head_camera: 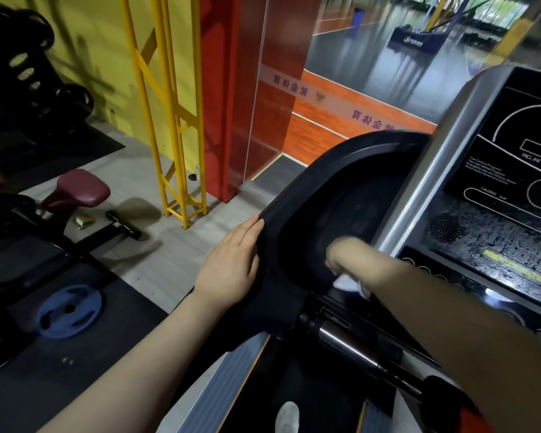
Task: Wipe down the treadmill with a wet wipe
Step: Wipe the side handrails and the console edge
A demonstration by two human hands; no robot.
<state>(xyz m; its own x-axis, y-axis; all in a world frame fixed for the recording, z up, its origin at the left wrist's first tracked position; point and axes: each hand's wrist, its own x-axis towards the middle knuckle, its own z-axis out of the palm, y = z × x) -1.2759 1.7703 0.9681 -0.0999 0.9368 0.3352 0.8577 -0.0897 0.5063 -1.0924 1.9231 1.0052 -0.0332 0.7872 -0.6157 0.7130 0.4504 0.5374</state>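
Treadmill (pixel 341 189): person stands on it, one shoe (pixel 288 418) visible on the belt at bottom edge. Console (pixel 512 170) at right, dark panel with white markings, surface wet with droplets; silver frame alongside. Black side tray to the left of the console, with a raised rim.

Left hand (pixel 231 267): rests flat against the outer rim of the tray, fingers straight and together, grasping nothing.

Right hand (pixel 347 254): reaches down into the tray, blurred. Wipe (pixel 347 282), white, shows just under the hand, against the tray's near inner wall. Fingers themselves are not distinguishable; whether they are clenched on the wipe cannot be told.

Chrome handlebar (pixel 344 339) runs below the tray toward the lower right, under the right forearm.

Surroundings: blue weight plate (pixel 69 310) lies flat on dark matting at left. Maroon seat (pixel 82 189) on a black frame behind it. Yellow lattice post (pixel 175 120) stands on grey floor beside a red column (pixel 222 98). Glass partition beyond, sports court visible through it
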